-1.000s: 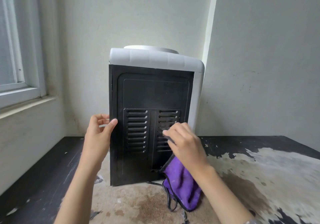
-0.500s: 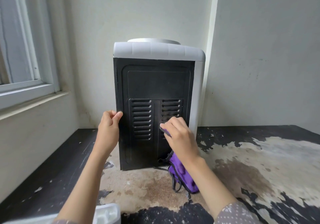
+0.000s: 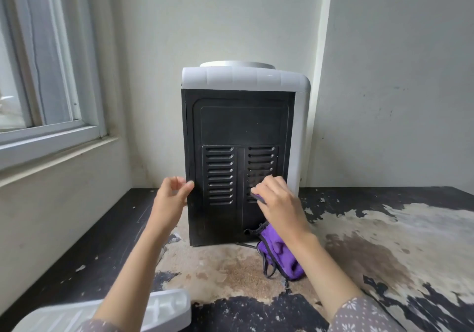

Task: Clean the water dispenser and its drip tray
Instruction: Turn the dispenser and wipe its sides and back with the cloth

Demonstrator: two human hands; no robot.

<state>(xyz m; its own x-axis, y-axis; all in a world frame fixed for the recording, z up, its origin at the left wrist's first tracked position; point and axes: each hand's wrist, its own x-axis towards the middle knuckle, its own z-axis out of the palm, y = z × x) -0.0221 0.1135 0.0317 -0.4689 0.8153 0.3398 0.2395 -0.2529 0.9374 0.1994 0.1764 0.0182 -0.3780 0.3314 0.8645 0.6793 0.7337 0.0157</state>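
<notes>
The water dispenser stands on the table with its black vented back panel facing me and a white top. My right hand grips a purple cloth and presses a fold of it against the right vent slots; the rest of the cloth hangs down to the table. My left hand is at the panel's lower left edge, thumb touching the edge and fingers loosely curled beside it. A white drip tray lies at the near left of the table, partly behind my left arm.
The worn black table has large peeled, stained patches. A window with a sill is on the left, walls close behind and to the right of the dispenser. A thin black cord shows at the dispenser's base near the cloth.
The view has pulled back and tilted down, bringing the drip tray into sight. My left hand has loosened from the panel edge. My right hand stays on the right vents with the cloth.
</notes>
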